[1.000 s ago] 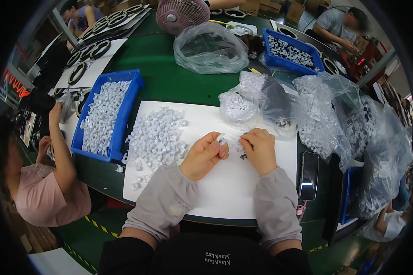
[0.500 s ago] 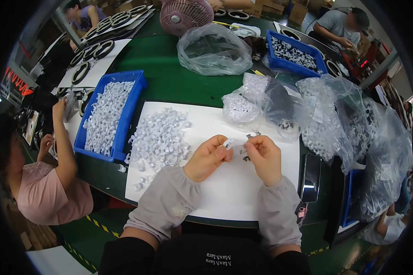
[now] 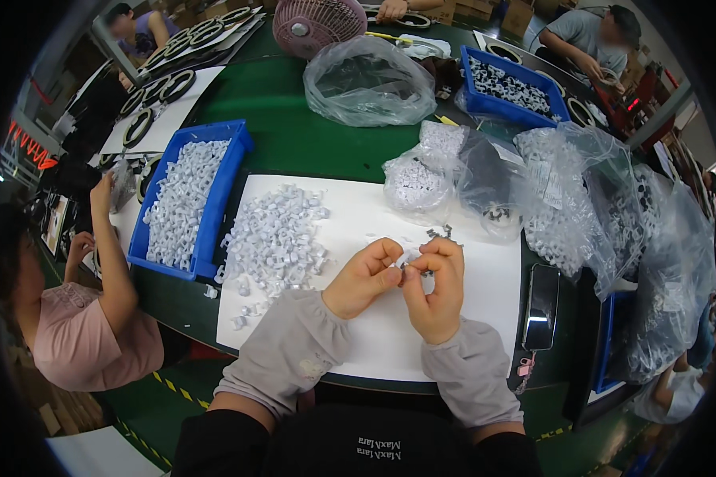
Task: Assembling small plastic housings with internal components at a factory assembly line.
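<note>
Left hand point(image 3: 364, 280) pinches a white clip point(image 3: 406, 257), seemingly steadying it for the right hand point(image 3: 434, 291), fingers narrowed, hold unclear; loose clips point(image 3: 277, 238) lie near, presumably for reach.

We wear loose, gathered grey oversleeves point(image 3: 282, 350), the left bearing a pale motif point(image 3: 313, 366). Our black garment point(image 3: 310, 445) carries white lettering point(image 3: 379, 451).

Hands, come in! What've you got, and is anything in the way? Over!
Left hand pinching small white part. Right hand up close at it. Small dark pieces just beyond, seemingly not blocking.
</note>
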`<state>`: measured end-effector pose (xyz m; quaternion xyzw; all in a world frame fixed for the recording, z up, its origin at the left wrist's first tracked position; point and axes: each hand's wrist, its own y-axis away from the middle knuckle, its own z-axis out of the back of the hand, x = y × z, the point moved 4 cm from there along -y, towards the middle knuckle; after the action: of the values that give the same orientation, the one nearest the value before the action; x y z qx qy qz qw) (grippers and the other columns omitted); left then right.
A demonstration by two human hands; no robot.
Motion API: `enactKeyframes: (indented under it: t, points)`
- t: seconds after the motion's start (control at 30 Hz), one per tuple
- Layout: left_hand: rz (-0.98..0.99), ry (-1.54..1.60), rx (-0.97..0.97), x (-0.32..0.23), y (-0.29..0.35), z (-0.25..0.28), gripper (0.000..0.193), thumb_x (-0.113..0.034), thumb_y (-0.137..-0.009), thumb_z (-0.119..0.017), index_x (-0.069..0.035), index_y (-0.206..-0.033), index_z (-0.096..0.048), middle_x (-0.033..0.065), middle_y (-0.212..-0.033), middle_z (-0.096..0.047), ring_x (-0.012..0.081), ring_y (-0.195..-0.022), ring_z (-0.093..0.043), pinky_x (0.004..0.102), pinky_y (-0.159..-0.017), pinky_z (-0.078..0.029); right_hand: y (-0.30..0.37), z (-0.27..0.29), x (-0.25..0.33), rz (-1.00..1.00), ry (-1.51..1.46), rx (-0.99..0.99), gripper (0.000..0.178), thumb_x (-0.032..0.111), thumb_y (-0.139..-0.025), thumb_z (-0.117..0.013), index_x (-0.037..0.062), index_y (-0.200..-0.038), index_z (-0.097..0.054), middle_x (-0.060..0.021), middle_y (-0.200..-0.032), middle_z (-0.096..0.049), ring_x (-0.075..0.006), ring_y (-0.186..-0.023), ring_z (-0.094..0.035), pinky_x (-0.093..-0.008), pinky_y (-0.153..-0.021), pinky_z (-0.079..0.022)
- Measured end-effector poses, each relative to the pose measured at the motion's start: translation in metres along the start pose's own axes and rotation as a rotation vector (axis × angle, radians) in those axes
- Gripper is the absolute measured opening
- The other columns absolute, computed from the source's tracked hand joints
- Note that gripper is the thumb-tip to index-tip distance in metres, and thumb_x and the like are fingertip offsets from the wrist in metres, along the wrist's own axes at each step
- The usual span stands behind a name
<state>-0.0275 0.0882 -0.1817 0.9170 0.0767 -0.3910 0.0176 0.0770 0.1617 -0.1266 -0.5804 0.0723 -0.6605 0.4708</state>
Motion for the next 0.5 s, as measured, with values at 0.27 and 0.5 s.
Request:
enactKeyframes:
  t: [0.27,0.5]
  points:
    - [-0.101,0.023,-0.026,-0.005,-0.003,-0.003,0.022,-0.012,-0.090,-0.061,-0.009,-0.103,-0.043,0.0006,-0.091,-0.054,0.0081,-0.087,-0.052,0.0227,-0.079,-0.043,0.001,0.005,0.002,0.012,-0.146,0.040,0.022,-0.005,-0.077,-0.059,-0.0016,-0.099,-0.063,-0.0136,-0.105,-0.050,-0.0200,-0.077,-0.058,-0.0297,-0.066,-0.045]
    - [-0.158,-0.311,-0.330,-0.034,0.012,0.003,0.032,-0.006,-0.085,-0.064,-0.006,-0.110,-0.044,0.0014,-0.093,-0.056,0.0088,-0.082,-0.055,0.0219,-0.073,-0.045,-0.004,0.010,-0.010,-0.067,0.027,0.102,0.027,-0.005,-0.077,-0.059,-0.0006,-0.103,-0.064,-0.0129,-0.099,-0.055,-0.0191,-0.076,-0.054,-0.0272,-0.071,-0.044]
